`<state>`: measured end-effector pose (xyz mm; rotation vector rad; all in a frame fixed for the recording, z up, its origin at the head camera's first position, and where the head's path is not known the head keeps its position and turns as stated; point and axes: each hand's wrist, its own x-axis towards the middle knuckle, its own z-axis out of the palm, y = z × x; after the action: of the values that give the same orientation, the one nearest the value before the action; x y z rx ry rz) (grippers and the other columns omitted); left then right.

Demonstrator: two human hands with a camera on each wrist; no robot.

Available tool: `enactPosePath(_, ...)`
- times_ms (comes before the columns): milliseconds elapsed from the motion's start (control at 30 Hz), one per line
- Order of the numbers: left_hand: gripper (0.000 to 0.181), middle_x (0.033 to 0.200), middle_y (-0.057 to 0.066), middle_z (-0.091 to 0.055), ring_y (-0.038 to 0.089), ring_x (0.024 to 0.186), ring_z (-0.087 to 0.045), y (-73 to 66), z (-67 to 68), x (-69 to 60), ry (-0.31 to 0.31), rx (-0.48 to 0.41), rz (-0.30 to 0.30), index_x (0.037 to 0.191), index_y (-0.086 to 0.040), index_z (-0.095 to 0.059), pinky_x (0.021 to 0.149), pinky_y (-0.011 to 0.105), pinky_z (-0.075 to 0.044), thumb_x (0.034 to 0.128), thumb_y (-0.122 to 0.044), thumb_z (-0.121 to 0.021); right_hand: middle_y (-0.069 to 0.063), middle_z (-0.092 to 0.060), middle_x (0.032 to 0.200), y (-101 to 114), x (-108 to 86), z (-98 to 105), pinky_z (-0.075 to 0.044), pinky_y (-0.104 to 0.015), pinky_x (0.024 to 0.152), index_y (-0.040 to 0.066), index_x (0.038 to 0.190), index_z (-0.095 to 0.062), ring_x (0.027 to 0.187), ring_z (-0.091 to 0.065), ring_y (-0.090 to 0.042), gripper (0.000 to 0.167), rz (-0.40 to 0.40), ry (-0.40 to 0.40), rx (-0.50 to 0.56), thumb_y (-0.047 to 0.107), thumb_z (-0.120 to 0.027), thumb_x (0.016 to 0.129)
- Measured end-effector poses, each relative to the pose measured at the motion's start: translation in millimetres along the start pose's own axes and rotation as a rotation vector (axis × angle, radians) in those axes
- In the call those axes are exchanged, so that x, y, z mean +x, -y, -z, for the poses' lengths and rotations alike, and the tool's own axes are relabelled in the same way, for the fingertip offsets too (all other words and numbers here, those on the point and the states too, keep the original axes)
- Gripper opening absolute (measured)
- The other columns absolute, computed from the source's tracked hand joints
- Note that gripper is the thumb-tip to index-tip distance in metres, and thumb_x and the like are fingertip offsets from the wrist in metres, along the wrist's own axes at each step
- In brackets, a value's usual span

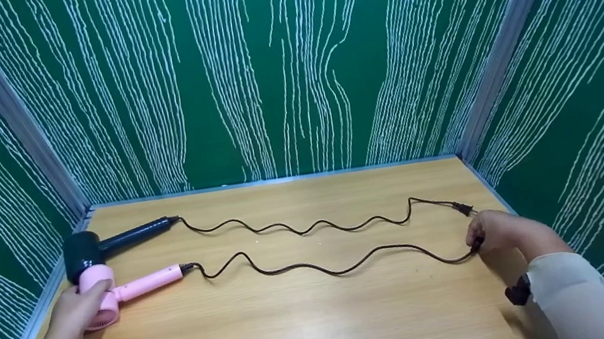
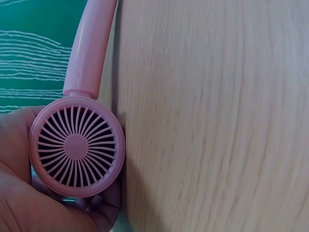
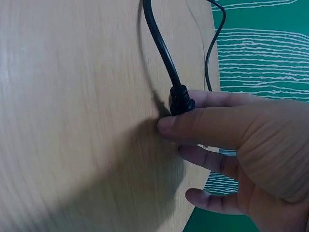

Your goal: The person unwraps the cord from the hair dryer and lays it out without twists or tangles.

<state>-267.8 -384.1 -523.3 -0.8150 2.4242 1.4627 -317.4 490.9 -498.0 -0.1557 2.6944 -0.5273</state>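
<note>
A pink hair dryer [image 1: 149,282] lies on the left side of the table, its handle pointing right. My left hand [image 1: 76,310] grips its round head, whose slotted end [image 2: 76,146] faces the left wrist camera. At the right, my right hand [image 1: 503,231] pinches the black plug [image 3: 181,100] of the pink dryer's cord [image 1: 334,273] between thumb and fingers; the prongs are hidden. Behind the pink dryer lies a dark hair dryer [image 1: 134,235], its head touching or nearly touching the pink head. Its wavy cord [image 1: 310,230] ends in a plug [image 1: 463,208] just beyond my right hand.
A wooden table [image 1: 312,327] carries everything. Green panels with white wavy lines [image 1: 295,76] stand at the back and both sides, with grey metal posts [image 1: 488,43] at the corners.
</note>
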Motion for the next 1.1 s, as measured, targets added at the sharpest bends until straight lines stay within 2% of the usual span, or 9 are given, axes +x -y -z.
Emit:
enactPosePath(233, 0.110, 0.176, 0.040, -0.026, 0.052, 0.150, -0.044, -0.6, -0.5, 1.1, 0.007, -0.008, -0.001, 0.177, 0.007, 0.001, 0.134, 0.059, -0.043, 0.1126, -0.069, -0.046, -0.013, -0.077, 0.106, -5.9, 6.2, -3.9, -0.066, -0.050, 0.094, 0.010, 0.107, -0.085, 0.096, -0.066, -0.029, 0.028, -0.032, -0.103, -0.058, -0.012, -0.082, 0.090)
enactPosePath(367, 0.109, 0.177, 0.041, -0.025, 0.053, 0.151, -0.043, -0.9, 0.9, 1.3, 0.016, -0.010, 0.001, 0.177, 0.008, 0.000, 0.136, 0.059, -0.041, 0.1127, -0.067, -0.047, -0.017, -0.076, 0.109, -7.2, 7.0, -4.8, -0.065, -0.055, 0.096, 0.007, 0.114, -0.083, 0.099, -0.066, -0.033, 0.036, -0.009, -0.097, -0.080, -0.016, -0.078, 0.087)
enactPosePath(433, 0.107, 0.175, 0.042, -0.026, 0.052, 0.149, -0.047, -1.9, 2.9, 1.8, 0.018, -0.011, 0.000, 0.176, 0.010, -0.001, 0.129, 0.053, -0.051, 0.1133, -0.064, -0.047, -0.018, -0.076, 0.111, -6.7, 6.3, -4.8, -0.065, -0.055, 0.096, 0.007, 0.116, -0.083, 0.100, -0.066, -0.033, 0.040, -0.004, -0.094, -0.084, -0.017, -0.075, 0.086)
enactPosePath(567, 0.105, 0.175, 0.043, -0.025, 0.054, 0.150, -0.046, -7.4, 5.6, -1.9, -0.010, 0.026, -0.008, 0.176, 0.010, -0.001, 0.129, 0.054, -0.051, 0.1140, -0.061, -0.046, -0.023, -0.076, 0.116, -3.9, 3.4, -1.1, -0.063, -0.051, 0.093, 0.005, 0.121, -0.082, 0.102, -0.065, -0.036, 0.043, 0.002, -0.084, -0.076, -0.018, -0.071, 0.087)
enactPosePath(667, 0.104, 0.171, 0.043, -0.032, 0.055, 0.146, -0.043, -13.0, 7.1, -10.2, -0.086, 0.104, -0.030, 0.175, 0.011, -0.012, 0.132, 0.060, -0.046, 0.1133, -0.066, -0.045, -0.028, -0.074, 0.123, 1.3, 0.3, 4.6, -0.062, -0.058, 0.099, 0.002, 0.129, -0.079, 0.107, -0.064, -0.040, 0.041, -0.028, -0.071, -0.059, -0.014, -0.066, 0.093)
enactPosePath(767, 0.101, 0.164, 0.042, -0.037, 0.056, 0.142, -0.040, -19.6, 8.1, -19.8, -0.190, 0.155, -0.071, 0.173, 0.010, -0.025, 0.120, 0.064, -0.053, 0.1127, -0.068, -0.046, -0.033, -0.071, 0.133, 8.8, -3.0, 10.8, -0.060, -0.066, 0.105, 0.000, 0.139, -0.074, 0.112, -0.064, -0.043, 0.041, -0.082, -0.069, -0.040, -0.007, -0.065, 0.099)
enactPosePath(867, 0.094, 0.168, 0.040, -0.033, 0.056, 0.148, -0.033, -28.7, 6.7, -27.2, -0.307, 0.166, -0.122, 0.176, 0.003, -0.029, 0.118, 0.070, -0.051, 0.1132, -0.065, -0.049, -0.034, -0.067, 0.139, 18.2, -6.3, 16.1, -0.063, -0.061, 0.100, -0.001, 0.146, -0.069, 0.113, -0.063, -0.044, 0.043, -0.116, -0.086, -0.027, 0.000, -0.066, 0.103)
enactPosePath(1000, 0.081, 0.178, 0.034, -0.029, 0.053, 0.160, -0.026, -42.2, -1.3, -36.5, -0.416, 0.145, -0.217, 0.178, -0.009, -0.033, 0.126, 0.075, -0.043, 0.1149, -0.056, -0.053, -0.035, -0.068, 0.140, 31.4, -7.9, 23.2, -0.063, -0.061, 0.099, -0.002, 0.146, -0.068, 0.115, -0.066, -0.046, 0.039, -0.082, -0.162, -0.062, 0.010, -0.066, 0.109)
enactPosePath(1100, 0.073, 0.181, 0.028, -0.031, 0.051, 0.165, -0.025, -52.2, -14.9, -43.5, -0.455, 0.149, -0.335, 0.175, -0.013, -0.042, 0.127, 0.076, -0.041, 0.1154, -0.052, -0.057, -0.038, -0.068, 0.142, 43.0, -7.6, 28.2, -0.058, -0.072, 0.108, -0.005, 0.145, -0.069, 0.125, -0.067, -0.054, 0.038, -0.037, -0.241, -0.103, 0.015, -0.064, 0.113)
